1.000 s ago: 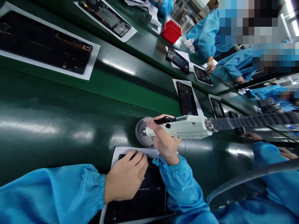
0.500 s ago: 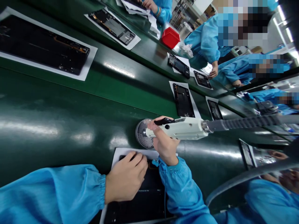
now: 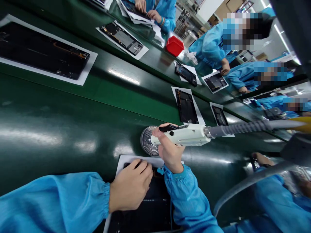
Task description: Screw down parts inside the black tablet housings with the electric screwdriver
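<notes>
The left hand [image 3: 130,189] presses down on a phone housing [image 3: 155,207], its grip closed over it, pinning it on a paper sheet [image 3: 131,160]. The right hand [image 3: 171,152] has its grip clamped round a corded electric screwdriver [image 3: 182,135], steadying the tip against a round perforated metal dish [image 3: 147,141].

Right hand [image 3: 171,152] around a white electric screwdriver [image 3: 182,135], left hand [image 3: 130,187] on a black phone housing [image 3: 145,207] atop white paper [image 3: 136,159].
</notes>
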`<state>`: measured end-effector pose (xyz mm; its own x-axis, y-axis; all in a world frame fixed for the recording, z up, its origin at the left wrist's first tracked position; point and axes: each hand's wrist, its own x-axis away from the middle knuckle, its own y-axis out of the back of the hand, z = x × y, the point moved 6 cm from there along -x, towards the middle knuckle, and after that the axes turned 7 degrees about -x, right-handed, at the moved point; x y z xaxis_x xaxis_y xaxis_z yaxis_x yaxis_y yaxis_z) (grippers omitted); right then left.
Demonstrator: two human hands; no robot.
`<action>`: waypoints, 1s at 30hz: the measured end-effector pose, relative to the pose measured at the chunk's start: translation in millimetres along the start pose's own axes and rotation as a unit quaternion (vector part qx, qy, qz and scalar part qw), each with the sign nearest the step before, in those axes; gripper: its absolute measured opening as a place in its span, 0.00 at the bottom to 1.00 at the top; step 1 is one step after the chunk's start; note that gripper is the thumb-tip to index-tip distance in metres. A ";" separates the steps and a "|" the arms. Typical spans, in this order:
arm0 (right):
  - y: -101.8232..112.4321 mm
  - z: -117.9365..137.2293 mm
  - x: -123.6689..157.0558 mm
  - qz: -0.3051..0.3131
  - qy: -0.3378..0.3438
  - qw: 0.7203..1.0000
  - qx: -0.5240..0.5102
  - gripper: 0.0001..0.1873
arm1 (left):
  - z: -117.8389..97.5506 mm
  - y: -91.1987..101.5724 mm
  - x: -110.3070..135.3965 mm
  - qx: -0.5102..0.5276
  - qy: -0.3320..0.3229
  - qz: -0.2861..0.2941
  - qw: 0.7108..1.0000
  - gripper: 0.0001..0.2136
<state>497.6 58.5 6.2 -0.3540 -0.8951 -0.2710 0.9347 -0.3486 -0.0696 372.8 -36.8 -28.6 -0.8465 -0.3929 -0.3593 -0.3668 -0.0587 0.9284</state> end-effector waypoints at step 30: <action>44.2 41.1 79.7 0.046 -0.001 0.999 0.023 0.10 | 4.5 6.9 -2.4 0.039 0.019 -0.024 0.999 0.14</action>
<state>509.4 -39.6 20.9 -0.2675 -0.9245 -0.2716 0.9606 -0.2780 0.0002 370.5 -32.1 -21.8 -0.8120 -0.4268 -0.3980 -0.4370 -0.0075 0.8995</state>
